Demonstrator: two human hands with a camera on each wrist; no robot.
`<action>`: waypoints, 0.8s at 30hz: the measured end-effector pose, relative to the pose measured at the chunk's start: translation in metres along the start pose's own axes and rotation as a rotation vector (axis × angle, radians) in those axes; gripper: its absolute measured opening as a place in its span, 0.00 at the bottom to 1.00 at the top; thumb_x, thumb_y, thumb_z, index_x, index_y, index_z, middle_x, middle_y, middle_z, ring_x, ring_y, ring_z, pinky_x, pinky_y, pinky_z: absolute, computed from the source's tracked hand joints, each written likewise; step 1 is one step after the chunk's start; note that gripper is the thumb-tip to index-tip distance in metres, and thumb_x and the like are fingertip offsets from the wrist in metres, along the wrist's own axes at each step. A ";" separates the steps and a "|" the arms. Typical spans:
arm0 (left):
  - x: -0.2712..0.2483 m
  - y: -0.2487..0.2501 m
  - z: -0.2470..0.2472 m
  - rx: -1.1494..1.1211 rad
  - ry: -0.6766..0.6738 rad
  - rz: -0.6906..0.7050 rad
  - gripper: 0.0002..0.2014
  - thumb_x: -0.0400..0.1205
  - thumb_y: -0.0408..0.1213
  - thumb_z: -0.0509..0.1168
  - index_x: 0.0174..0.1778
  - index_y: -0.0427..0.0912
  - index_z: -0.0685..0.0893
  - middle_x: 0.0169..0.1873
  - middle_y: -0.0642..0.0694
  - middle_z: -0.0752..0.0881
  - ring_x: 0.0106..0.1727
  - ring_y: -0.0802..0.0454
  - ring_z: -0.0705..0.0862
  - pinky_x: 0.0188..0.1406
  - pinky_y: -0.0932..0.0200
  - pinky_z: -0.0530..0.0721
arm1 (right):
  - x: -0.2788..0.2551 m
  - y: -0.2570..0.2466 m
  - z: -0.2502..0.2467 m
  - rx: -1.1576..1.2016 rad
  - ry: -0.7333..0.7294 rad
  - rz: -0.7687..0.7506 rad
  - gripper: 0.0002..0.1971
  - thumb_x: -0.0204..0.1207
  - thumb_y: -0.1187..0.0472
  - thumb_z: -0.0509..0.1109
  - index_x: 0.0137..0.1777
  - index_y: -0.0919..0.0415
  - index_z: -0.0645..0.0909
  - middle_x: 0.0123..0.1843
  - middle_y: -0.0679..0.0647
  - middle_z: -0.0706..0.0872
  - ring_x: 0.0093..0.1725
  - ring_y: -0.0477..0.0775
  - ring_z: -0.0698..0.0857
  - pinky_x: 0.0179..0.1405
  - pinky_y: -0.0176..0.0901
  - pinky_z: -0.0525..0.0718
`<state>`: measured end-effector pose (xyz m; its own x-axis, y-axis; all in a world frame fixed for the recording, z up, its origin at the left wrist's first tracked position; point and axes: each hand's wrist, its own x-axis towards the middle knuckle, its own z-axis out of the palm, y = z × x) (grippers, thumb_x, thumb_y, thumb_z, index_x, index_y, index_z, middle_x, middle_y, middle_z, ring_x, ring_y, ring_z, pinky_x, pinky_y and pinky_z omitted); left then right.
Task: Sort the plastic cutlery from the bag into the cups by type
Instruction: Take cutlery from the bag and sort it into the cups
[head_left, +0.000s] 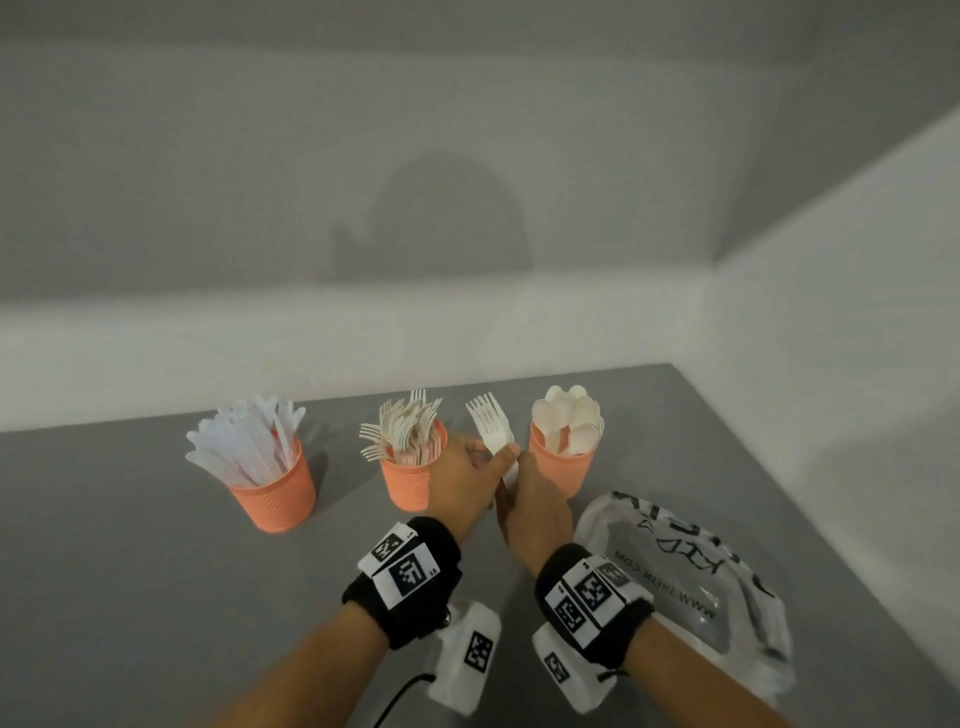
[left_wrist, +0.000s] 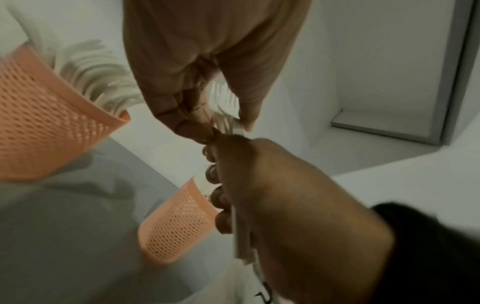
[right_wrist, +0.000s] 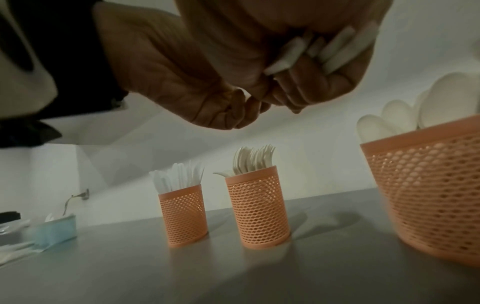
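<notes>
Three orange mesh cups stand in a row on the grey table (head_left: 130, 545). The left cup (head_left: 275, 488) holds knives, the middle cup (head_left: 408, 480) forks, the right cup (head_left: 563, 467) spoons. Both hands hold a bundle of white forks (head_left: 488, 423) in the air between the middle and right cups, tines pointing up and away. My left hand (head_left: 493, 457) pinches the bundle just below the tines (left_wrist: 223, 98). My right hand (head_left: 522, 475) grips the fork handles (right_wrist: 335, 49) lower down. The crumpled clear bag (head_left: 691, 587) lies to the right of my right wrist.
White walls close the table at the back and on the right. In the right wrist view a pale blue box (right_wrist: 54, 228) and some white clutter sit far to the left. Bare grey table lies in front of the cups.
</notes>
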<state>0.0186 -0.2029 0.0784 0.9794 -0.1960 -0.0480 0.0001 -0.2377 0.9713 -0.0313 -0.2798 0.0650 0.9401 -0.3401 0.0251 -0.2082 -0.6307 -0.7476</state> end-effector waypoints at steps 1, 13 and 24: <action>-0.001 0.001 0.002 -0.023 -0.024 -0.027 0.13 0.77 0.44 0.70 0.35 0.41 0.76 0.27 0.47 0.80 0.27 0.53 0.79 0.23 0.63 0.78 | -0.001 0.001 -0.003 -0.019 0.003 0.002 0.14 0.80 0.60 0.62 0.64 0.60 0.70 0.39 0.50 0.82 0.49 0.59 0.86 0.43 0.45 0.78; -0.005 0.014 0.016 -0.373 -0.252 -0.194 0.12 0.80 0.38 0.66 0.32 0.38 0.79 0.20 0.50 0.83 0.25 0.55 0.81 0.27 0.67 0.82 | -0.010 0.017 -0.024 0.141 0.103 -0.072 0.23 0.74 0.46 0.55 0.68 0.54 0.69 0.42 0.49 0.84 0.41 0.51 0.84 0.47 0.54 0.84; -0.002 0.016 0.020 -0.351 -0.010 -0.212 0.10 0.84 0.38 0.55 0.45 0.37 0.80 0.29 0.46 0.79 0.30 0.52 0.79 0.34 0.60 0.77 | 0.008 0.029 -0.028 0.386 0.233 0.150 0.12 0.85 0.57 0.49 0.55 0.58 0.73 0.39 0.55 0.76 0.42 0.56 0.76 0.46 0.51 0.75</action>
<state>0.0123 -0.2255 0.0897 0.9482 -0.1872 -0.2565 0.2726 0.0654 0.9599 -0.0371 -0.3202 0.0624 0.8125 -0.5828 0.0133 -0.1802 -0.2727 -0.9451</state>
